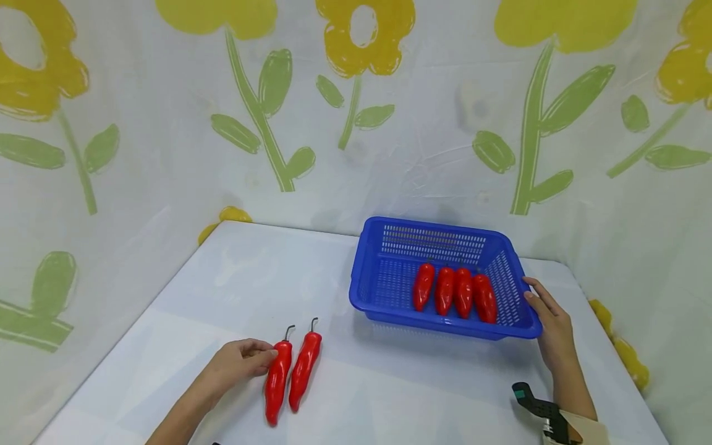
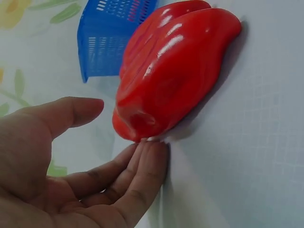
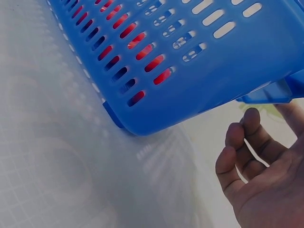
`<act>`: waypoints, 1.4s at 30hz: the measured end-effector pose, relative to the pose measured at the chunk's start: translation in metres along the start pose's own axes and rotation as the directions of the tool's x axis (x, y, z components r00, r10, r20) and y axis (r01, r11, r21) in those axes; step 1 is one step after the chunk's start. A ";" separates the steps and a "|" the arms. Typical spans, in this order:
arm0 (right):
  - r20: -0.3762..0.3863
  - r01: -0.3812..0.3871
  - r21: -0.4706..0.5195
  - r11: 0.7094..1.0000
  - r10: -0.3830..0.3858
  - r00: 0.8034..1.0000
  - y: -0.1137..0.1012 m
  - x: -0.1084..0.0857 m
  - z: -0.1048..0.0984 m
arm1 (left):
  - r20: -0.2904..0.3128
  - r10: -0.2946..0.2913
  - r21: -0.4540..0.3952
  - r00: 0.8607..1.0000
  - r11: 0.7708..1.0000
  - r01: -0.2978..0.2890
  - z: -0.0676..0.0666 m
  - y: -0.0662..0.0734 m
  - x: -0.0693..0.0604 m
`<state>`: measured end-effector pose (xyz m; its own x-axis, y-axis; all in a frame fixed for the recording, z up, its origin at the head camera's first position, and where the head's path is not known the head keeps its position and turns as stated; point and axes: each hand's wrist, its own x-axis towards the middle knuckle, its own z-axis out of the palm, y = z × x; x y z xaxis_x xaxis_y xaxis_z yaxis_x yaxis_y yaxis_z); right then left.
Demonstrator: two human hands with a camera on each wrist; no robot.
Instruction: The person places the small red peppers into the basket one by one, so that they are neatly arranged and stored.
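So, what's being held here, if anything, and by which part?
The right hand holds the blue basket by its right rim. The left hand touches a red pepper at its stem end, but the thumb stands clear: no hold shows.

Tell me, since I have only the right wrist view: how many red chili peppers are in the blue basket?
Observer: Four red chili peppers, side by side in the right part of the blue basket.
Operator: Are there any outside it?
Observer: Two more chili peppers lie next to each other on the white table.
Operator: And where is the left hand?
Observer: By the stem end of the left pepper of that pair.
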<state>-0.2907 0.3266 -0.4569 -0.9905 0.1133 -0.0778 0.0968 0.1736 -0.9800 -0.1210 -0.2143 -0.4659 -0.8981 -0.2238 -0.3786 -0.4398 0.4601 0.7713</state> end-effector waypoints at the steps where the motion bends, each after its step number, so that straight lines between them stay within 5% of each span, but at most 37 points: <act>1: 0.001 0.000 -0.003 1.000 0.000 1.000 0.000 0.000 -0.001 | 0.000 -0.005 0.019 1.000 1.000 0.005 0.000 0.001 -0.001; 11: -0.009 0.008 0.025 1.000 -0.008 1.000 0.000 0.000 -0.003 | 0.019 0.003 0.043 1.000 0.999 -0.004 0.001 0.008 -0.002; 29: -0.017 0.021 -0.038 0.999 -0.021 1.000 0.002 -0.001 0.001 | 0.052 -0.011 -0.161 0.999 0.987 0.020 -0.008 -0.001 0.008; 42: -0.012 0.025 -0.024 0.999 -0.025 1.000 0.004 0.003 0.001 | 0.090 0.112 -0.246 0.990 0.965 -0.087 -0.020 0.036 0.018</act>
<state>-0.2937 0.3265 -0.4617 -0.9914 0.1204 -0.0513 0.0747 0.1995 -0.9770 -0.1532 -0.2185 -0.4348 -0.9380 -0.0924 -0.3342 -0.3467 0.2522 0.9034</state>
